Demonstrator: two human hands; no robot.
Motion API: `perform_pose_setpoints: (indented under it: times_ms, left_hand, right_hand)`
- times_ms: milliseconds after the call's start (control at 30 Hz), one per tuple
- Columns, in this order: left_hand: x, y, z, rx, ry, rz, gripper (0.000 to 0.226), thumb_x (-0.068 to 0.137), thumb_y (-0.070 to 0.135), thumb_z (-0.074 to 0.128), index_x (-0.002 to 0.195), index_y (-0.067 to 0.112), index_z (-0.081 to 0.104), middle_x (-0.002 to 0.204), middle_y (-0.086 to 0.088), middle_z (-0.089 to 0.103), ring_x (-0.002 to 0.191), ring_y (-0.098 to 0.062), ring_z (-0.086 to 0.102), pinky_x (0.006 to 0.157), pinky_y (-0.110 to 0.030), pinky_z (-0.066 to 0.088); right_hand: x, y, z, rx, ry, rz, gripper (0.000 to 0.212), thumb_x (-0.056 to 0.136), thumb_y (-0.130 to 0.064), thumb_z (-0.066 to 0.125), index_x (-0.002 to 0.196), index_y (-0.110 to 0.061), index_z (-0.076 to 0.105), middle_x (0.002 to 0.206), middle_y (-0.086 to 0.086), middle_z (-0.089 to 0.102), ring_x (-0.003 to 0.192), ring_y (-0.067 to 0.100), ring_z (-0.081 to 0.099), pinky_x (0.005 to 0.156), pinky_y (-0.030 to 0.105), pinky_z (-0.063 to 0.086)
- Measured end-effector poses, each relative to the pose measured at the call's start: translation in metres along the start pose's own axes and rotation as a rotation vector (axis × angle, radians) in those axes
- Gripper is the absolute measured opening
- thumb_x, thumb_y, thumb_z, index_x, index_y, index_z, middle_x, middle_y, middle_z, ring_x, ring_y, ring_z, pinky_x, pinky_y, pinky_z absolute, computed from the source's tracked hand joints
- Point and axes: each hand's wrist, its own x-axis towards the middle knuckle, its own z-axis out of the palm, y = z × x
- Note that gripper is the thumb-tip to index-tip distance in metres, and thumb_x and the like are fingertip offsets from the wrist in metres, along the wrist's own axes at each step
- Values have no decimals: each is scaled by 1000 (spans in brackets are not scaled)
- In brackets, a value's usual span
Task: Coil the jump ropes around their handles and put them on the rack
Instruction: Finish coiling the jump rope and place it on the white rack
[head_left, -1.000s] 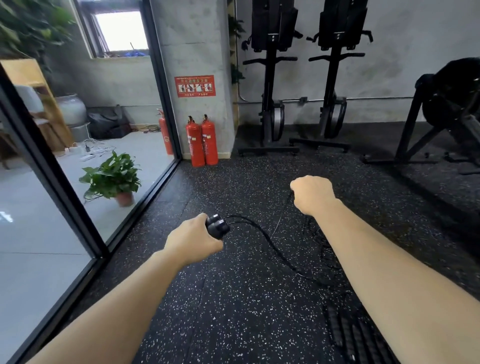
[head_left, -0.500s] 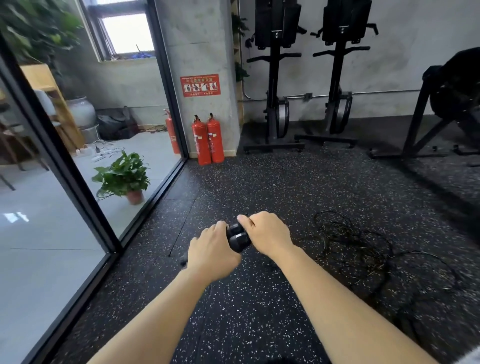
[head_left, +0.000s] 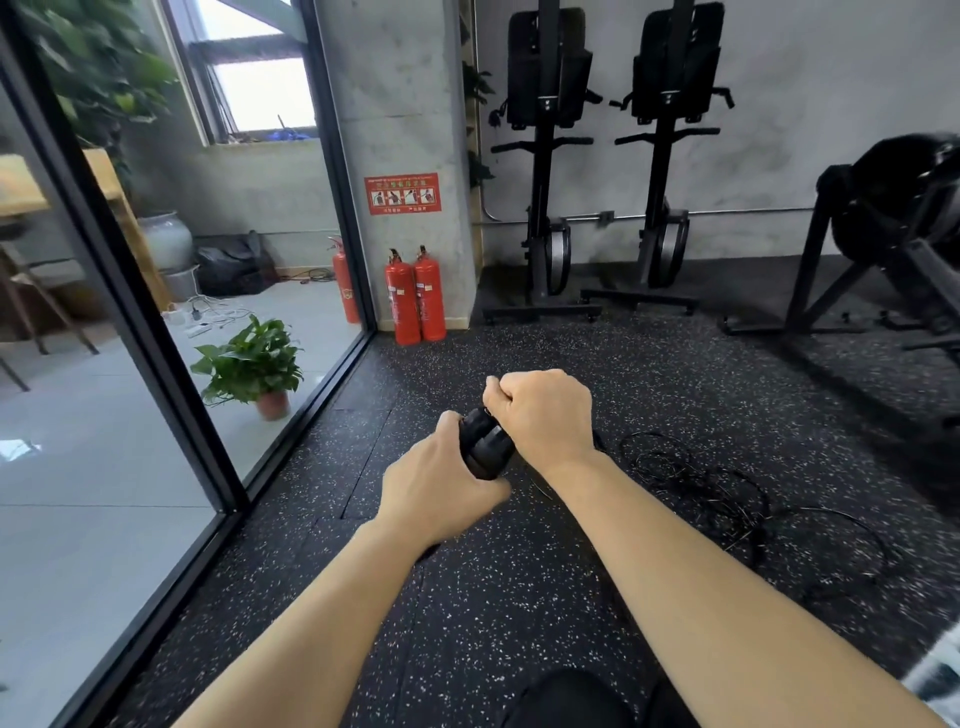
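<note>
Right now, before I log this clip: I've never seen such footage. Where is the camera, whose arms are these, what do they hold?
One camera, worn on a person's head, looks down at their bare hands; no machine. The left hand grips two black jump-rope handles held together. The right hand is a fist against them; its fingers seem to pinch the thin cord, whose loose loops lie tangled on the speckled floor to the right. Two fire extinguishers stand by the pillar.
</note>
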Motion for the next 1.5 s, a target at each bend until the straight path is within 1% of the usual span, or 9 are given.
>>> perform_pose_setpoints:
  times_ms: [167,333,467,633,800,900,1167,1367,1500]
  left_hand:
    - [-10,6,-12,-35,36,60,60,73,44,68,119,32,30,84,14,53,77,-19,59,69,-32,44]
    - [-8,10,-23,-90,-37,38,48,77,45,66,109,35,32,97,6,53,80,-19,57,66,-33,39]
    - [-6,13,-30,-146,-132,-19,51,79,43,65,116,40,30,86,8,59,78,-16,59,65,-32,41]
    - [-7,15,-32,-227,-79,-141,40,76,41,68,102,25,42,88,4,61,76,-18,60,64,-32,41]
    - [-7,15,-38,-409,-45,-202,44,56,47,60,91,24,49,85,2,64,75,-20,61,71,-37,48]
    - [-5,14,-45,-514,10,-240,46,54,45,59,92,22,50,84,1,63,74,-20,58,75,-41,49]
    - [-3,23,-37,-587,10,-173,40,53,37,64,88,18,57,69,6,61,61,-14,54,58,-30,40]
    - [-1,27,-35,-781,-103,-163,28,63,10,76,86,12,60,64,2,57,55,-13,48,53,-28,38]
    - [-1,28,-34,-878,-132,-187,28,66,0,75,89,11,61,69,-3,58,60,-15,49,54,-27,38]
  right_hand:
    - [5,-7,-16,-23,36,-47,60,92,-28,56,45,-18,21,43,-6,29,47,25,35,47,27,17]
    - [11,-16,-27,-19,90,-97,55,85,-23,60,45,-19,23,40,-12,15,43,23,29,47,23,15]
    - [16,-18,-27,-22,134,-84,45,83,-23,59,45,-22,34,41,-5,26,43,23,28,49,24,23]
    - [18,-19,-31,47,80,-15,60,93,-27,57,45,-17,22,42,-8,25,49,24,32,51,29,25]
    - [17,-5,-35,709,-144,274,44,96,-30,53,60,-6,61,45,-7,49,46,9,42,52,30,34]
    - [5,9,-32,988,-161,475,32,96,-17,49,69,-6,63,55,0,52,50,8,42,48,23,32]
    - [-3,3,-12,400,-216,321,42,93,-35,49,56,-17,54,52,-4,51,53,17,44,55,32,32]
    - [5,-8,-9,521,-458,335,25,73,-23,50,49,-24,56,56,-7,49,61,19,43,60,40,39]
    - [0,-7,-8,624,-512,274,15,85,-15,52,90,-25,61,85,-2,56,78,17,50,75,38,46]
